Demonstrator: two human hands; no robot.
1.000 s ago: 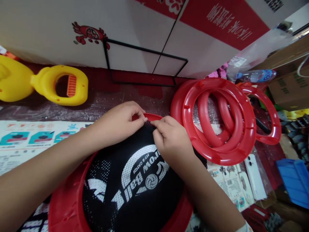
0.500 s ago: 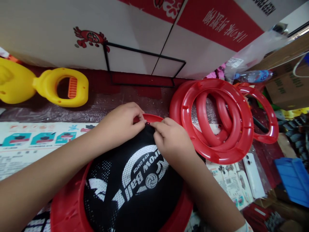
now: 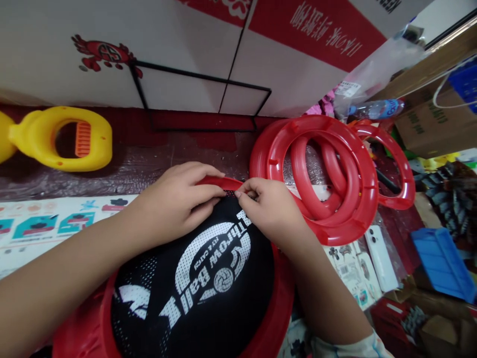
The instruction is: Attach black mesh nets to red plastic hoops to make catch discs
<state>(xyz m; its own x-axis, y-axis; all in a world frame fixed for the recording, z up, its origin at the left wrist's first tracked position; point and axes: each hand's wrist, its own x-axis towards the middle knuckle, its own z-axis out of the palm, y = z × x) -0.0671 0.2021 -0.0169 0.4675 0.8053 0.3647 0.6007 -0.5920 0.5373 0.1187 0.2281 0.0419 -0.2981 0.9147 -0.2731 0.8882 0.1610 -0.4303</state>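
Observation:
A black fabric disc (image 3: 223,318) printed in white with "Throw Ball" lies in front of me, set within a red plastic ring (image 3: 106,318). At the far edge, my left hand (image 3: 186,199) has its fingers closed on the fabric and the ring's rim. Just right of it, my right hand (image 3: 270,209) pinches the same fabric edge between thumb and fingertips. The two sets of fingertips are close together. What exactly lies between them is partly hidden by the fingers.
Several red rings (image 3: 365,189) are piled at the right, beside a white phone (image 3: 382,258) and a blue tray (image 3: 443,263). A yellow plastic toy (image 3: 93,156) lies at the left. Behind stand a black wire frame (image 3: 201,75) and a large white box (image 3: 190,30); a bottle (image 3: 378,109) lies back right.
The view has shifted, so most things sit further left. My left fingers have stretched along the rim, and my right hand has turned into a thumb-and-finger pinch at the fabric edge.

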